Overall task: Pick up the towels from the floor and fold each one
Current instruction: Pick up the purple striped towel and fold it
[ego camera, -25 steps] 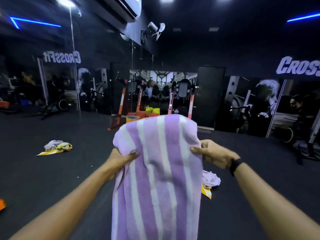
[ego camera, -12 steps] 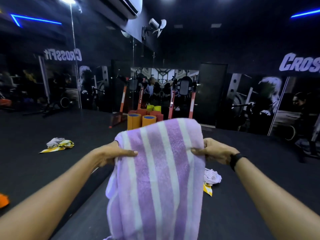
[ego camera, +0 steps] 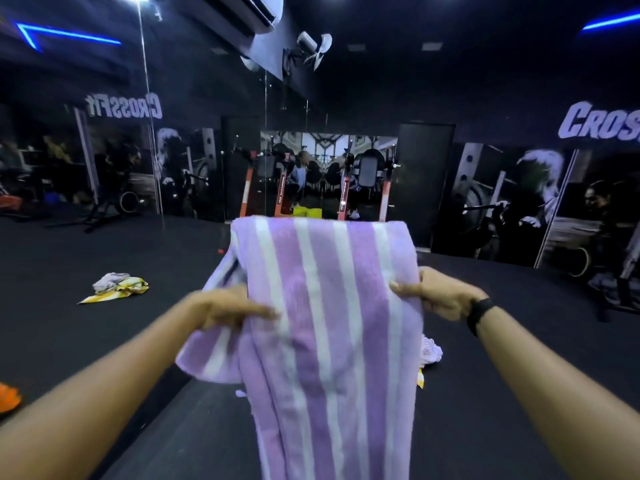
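Fingers of left hand [ego camera: 227, 308] and right hand [ego camera: 438, 294] pinch purple striped towel [ego camera: 332, 306] at both edges, held up so the length hangs straight for folding.

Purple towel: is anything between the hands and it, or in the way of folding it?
Nothing visible. The left hand and right hand both grip the purple towel directly at its side edges, and it hangs in the air above the floor.
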